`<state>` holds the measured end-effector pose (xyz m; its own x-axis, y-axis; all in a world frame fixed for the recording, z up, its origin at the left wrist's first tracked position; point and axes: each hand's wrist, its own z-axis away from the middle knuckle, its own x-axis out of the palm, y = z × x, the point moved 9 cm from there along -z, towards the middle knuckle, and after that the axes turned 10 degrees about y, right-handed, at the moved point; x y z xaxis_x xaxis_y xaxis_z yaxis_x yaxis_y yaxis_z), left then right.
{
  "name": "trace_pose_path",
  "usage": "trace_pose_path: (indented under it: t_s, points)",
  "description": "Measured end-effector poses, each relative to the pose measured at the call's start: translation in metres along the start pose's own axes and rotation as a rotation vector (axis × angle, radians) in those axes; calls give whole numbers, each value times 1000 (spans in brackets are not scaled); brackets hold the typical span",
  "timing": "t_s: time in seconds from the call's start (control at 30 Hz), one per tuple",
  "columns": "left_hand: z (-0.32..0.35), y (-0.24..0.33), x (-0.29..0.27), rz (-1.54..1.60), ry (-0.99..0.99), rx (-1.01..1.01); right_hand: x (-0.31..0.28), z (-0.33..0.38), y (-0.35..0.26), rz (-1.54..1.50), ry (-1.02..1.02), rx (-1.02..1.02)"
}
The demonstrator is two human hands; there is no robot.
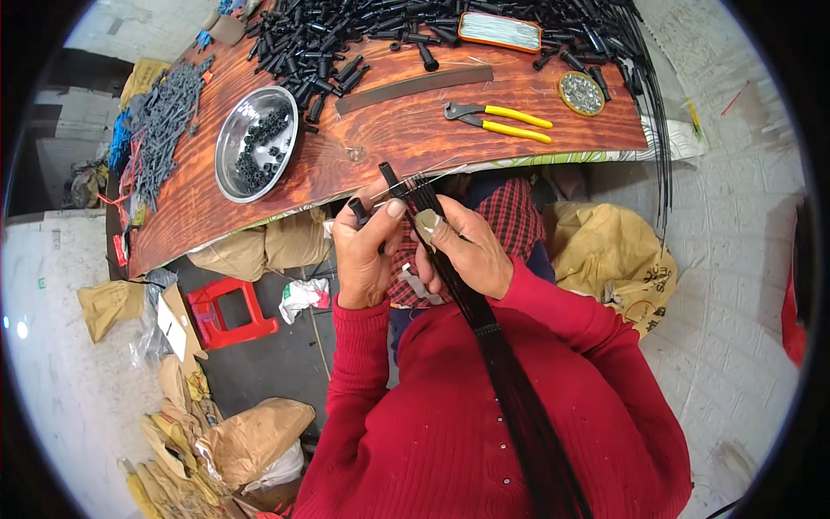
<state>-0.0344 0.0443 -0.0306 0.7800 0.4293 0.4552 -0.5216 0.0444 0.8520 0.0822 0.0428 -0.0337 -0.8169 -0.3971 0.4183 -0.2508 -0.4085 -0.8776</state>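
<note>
In front of my chest, just off the table's near edge, my left hand [363, 251] is closed on a short black plastic tube [388, 175] that sticks up past its fingertips. Another black piece [357, 209] shows between the fingers of the same hand. My right hand [475, 253], with a pale wrap on its thumb, grips a long bundle of thin black strands [510, 372]. The bundle runs down over my red sweater to the lower edge. Thin metal pins or wires [405, 186] cross between the two hands; which fingers hold them is hard to make out.
On the wooden table [380, 134] lie yellow-handled pliers [510, 123], a dark flat bar [415, 89], a steel bowl [226, 147] of small black parts, a heap of black tubes [346, 35], an orange-rimmed tray [500, 33] of pins and a round dish [581, 93]. A red stool [203, 303] stands left.
</note>
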Motion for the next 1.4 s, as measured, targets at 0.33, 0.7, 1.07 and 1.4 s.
trace_pose_path:
  t_s: [0.33,0.7,1.07,1.4]
  points:
    - [1,4,-7,1,-1,18,1,4,-11,153,-1,-151]
    - [0,-1,-7,119,-43,4,9,1,-4,-12,-85,-38]
    - [2,3,4,-25,-72,10,-1,8,-31,285,66,-196]
    - [-3,-4,-6,94,-76,-39,-2,2,-11,77,-79,-9]
